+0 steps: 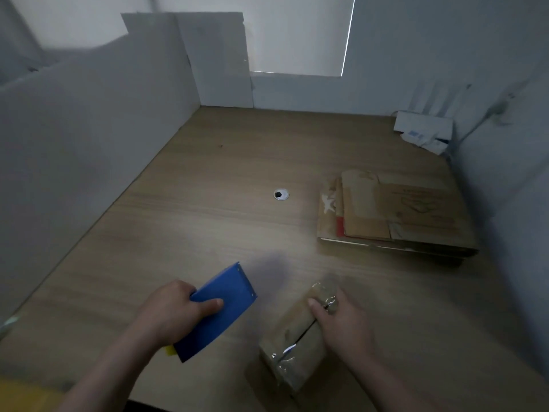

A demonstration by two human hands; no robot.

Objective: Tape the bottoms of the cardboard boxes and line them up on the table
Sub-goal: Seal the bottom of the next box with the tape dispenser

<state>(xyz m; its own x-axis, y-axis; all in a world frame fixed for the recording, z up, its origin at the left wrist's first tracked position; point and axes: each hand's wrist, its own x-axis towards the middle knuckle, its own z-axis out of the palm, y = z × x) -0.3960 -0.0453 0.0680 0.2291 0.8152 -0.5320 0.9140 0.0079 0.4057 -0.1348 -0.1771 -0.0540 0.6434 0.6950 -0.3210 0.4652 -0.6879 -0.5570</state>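
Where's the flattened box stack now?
Head view: flattened cardboard boxes lie on the table, right side, beyond the right hand, right of the cable hole.

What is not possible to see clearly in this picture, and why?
All in the head view:
- How much tape is left: hidden inside the blue dispenser held by the left hand.
- Box seam: partly covered by the right hand.
- Print on the flat cardboard stack: too dim and blurred.
- White things in the far corner: blurred.
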